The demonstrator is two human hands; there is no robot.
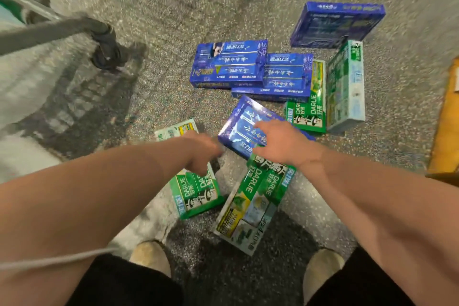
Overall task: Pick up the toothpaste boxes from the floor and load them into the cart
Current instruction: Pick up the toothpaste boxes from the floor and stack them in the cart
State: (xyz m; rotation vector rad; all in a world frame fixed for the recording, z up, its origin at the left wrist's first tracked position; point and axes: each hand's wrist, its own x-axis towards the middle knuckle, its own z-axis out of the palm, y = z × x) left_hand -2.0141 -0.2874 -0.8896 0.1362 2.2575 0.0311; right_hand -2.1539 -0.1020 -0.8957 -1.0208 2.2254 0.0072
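Several toothpaste boxes lie scattered on the speckled floor. My right hand (280, 144) rests on a tilted blue box (242, 124), fingers spread over its top. My left hand (201, 154) hovers blurred over a green Darlie box (196, 194), fingers hanging down; whether it touches the box I cannot tell. Another green Darlie box (253, 204) lies under the blue one's near edge. Farther off are two overlapping blue boxes (228, 64), a green box (309, 107), a pale green box on its side (346, 87) and one more blue box (335, 25).
The cart's frame and a black caster wheel (106, 49) stand at the left. A yellow-brown cardboard piece (447, 119) lies at the right edge. My two shoes (151, 256) are at the bottom. A white cable crosses my left arm.
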